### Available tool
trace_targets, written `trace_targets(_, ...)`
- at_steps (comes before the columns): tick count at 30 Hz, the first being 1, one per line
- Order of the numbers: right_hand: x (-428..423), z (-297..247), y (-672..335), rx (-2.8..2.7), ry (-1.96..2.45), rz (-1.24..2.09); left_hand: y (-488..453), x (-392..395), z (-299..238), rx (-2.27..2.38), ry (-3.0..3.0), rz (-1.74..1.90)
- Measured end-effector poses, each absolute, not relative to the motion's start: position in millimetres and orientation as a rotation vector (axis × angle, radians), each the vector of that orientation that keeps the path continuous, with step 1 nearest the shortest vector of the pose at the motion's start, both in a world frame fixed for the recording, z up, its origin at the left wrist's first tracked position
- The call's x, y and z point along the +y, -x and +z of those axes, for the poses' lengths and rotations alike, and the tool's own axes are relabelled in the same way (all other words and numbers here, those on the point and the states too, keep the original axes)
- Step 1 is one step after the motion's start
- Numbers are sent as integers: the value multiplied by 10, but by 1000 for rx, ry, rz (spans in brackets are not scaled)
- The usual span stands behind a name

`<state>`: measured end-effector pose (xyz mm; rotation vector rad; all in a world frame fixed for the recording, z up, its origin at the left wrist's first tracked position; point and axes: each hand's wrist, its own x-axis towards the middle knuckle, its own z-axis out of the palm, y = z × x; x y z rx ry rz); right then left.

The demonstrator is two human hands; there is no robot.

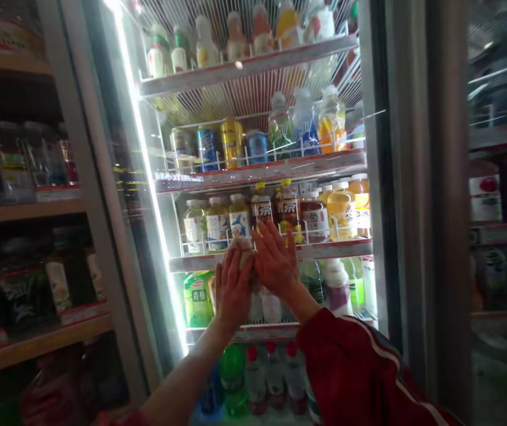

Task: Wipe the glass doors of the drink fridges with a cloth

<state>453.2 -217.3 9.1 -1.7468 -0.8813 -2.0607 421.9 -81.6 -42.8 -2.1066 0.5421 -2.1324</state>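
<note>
My left hand [232, 287] reaches up at the middle of a lit drinks fridge, its fingers bent over a pale crumpled cloth [245, 247]. Part of the cloth is hidden behind the fingers, and its exact kind is blurred. Right beside it, my right hand [277, 260] lies flat with its fingers stretched out, close to the cloth's edge. Both hands are in front of the shelf with bottled teas; streaks of reflected light suggest glass [177, 177] there. Behind my fingertips stand dark tea bottles with yellow caps [287, 207] and a bottle with a blue-figured label [239, 219].
Shelves of bottles and cans [232, 142] fill the fridge above and below my hands. A bright light strip [140, 148] runs down its left side. A dark door frame [417, 207] stands at the right, and wooden shelves [35, 210] with bottles at the left.
</note>
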Motion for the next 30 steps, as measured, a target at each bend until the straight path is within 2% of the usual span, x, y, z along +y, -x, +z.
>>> trace_targets(7,-2199,46,-4508,-823,1744,-1969,-3966,-83,-289,318,2203,-2104)
trace_targets(15,-2190,37,-4527,-730,1808,-2086,-4071,-299,-441,765,2098,-1964)
trace_targets(22,-2170,29,-4469,-678,1908,-2065,-4032,-46,-403,684,2159,-2135)
trace_targets(27,-1718,-47,-4229,-1098,1778,-1922,-4065,-202,-285,717,2209,-2144)
trace_targets(30,-1399,-138,-4178,-1158,1778,-1821,-3979,-61,-310,676,2258,-2122)
